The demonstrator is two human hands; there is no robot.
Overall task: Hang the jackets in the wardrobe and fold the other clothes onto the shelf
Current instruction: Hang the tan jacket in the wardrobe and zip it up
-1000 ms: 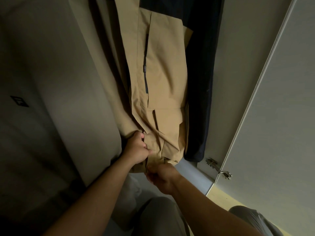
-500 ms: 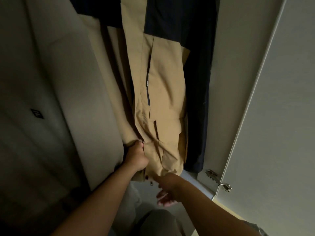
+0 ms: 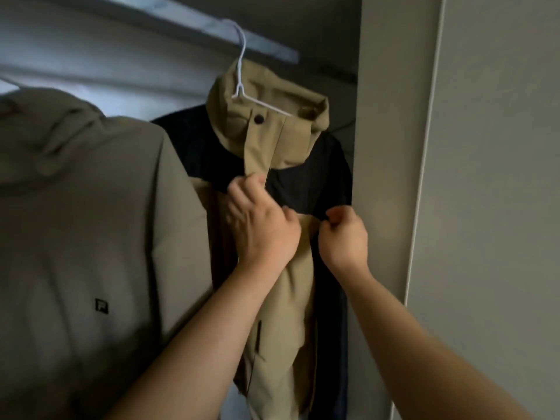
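On the far left hangs a grey-green jacket (image 3: 91,237) with a hood. It fills that side of the view and has a small square logo (image 3: 101,305) on its front. Above it, a pale bar (image 3: 194,22) runs across the top of the wardrobe.

Just to the right, touching the first one, hangs the tan and dark blue jacket (image 3: 291,298). It is on a white hanger (image 3: 242,74) whose hook goes up to the bar. Its tan hood stands up around the hanger, and a dark snap (image 3: 258,118) sits at the collar (the front is closed below it).

The left hand (image 3: 260,225) is up at the chest of this jacket. Its fingers (image 3: 242,189) are curled and hold the tan strip that runs down the front. Close beside it, the right hand (image 3: 344,237) is on the same jacket. Its fingers (image 3: 339,215) are bent tight and pinch the cloth where the dark blue part meets the tan part. Both bare arms reach up from the bottom of the view.

Further right is the side wall (image 3: 385,147) of the wardrobe, right next to the dark sleeve. Last comes the pale door (image 3: 500,177), standing open.
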